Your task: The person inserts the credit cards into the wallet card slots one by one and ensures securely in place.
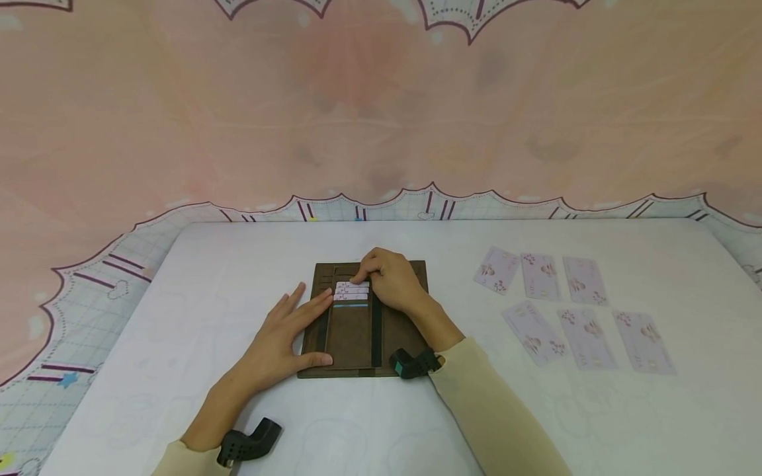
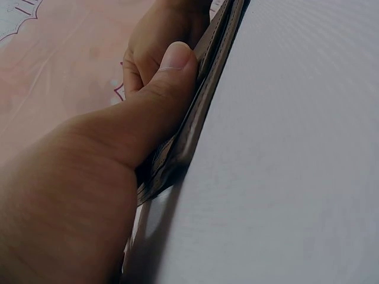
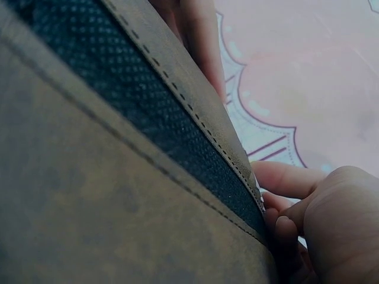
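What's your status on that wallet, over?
Left grip spread over left edge of wallet. Right grip curled at slotted cards. Six loose cards off right, apart from wallet. Nothing visibly blocking.

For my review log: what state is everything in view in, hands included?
Brown wallet: open, lying flat, inside facing up.
Cards in the wallet: partly tucked in, upper parts showing.
Loose cards: six, lying flat in two rows of three.
Left hand: fingers spread, resting on the wallet.
Right hand: fingers bent at the tucked cards; whether it pinches one is unclear.
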`<state>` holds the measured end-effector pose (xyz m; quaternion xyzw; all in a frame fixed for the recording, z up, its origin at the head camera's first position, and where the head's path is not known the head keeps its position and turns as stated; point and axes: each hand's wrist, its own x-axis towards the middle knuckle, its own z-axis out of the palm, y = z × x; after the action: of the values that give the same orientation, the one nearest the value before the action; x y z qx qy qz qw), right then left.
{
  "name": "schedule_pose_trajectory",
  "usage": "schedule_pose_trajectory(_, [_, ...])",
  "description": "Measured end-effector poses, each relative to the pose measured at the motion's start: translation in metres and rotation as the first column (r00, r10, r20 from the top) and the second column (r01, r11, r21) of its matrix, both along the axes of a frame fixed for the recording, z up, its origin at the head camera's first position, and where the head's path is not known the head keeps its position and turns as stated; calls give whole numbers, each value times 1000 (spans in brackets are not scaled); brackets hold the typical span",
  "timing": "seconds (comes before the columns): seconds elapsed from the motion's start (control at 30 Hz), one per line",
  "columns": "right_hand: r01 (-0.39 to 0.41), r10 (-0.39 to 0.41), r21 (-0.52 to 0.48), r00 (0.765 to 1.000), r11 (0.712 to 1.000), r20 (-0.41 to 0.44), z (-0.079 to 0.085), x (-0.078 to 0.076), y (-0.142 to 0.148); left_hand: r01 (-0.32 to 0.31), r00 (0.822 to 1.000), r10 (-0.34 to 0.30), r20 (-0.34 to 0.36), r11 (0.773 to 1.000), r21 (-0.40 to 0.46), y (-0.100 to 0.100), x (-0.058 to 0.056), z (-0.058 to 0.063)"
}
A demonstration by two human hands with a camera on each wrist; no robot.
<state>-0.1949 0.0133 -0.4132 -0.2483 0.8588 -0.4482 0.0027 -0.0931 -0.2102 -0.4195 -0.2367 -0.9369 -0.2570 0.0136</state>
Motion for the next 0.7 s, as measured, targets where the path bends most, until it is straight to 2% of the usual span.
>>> schedule_pose_trajectory(0.7, [-5, 5, 36, 1000, 999, 0, 1, -1, -1, -13, 1000, 13, 27, 1000, 0, -1, 0, 1])
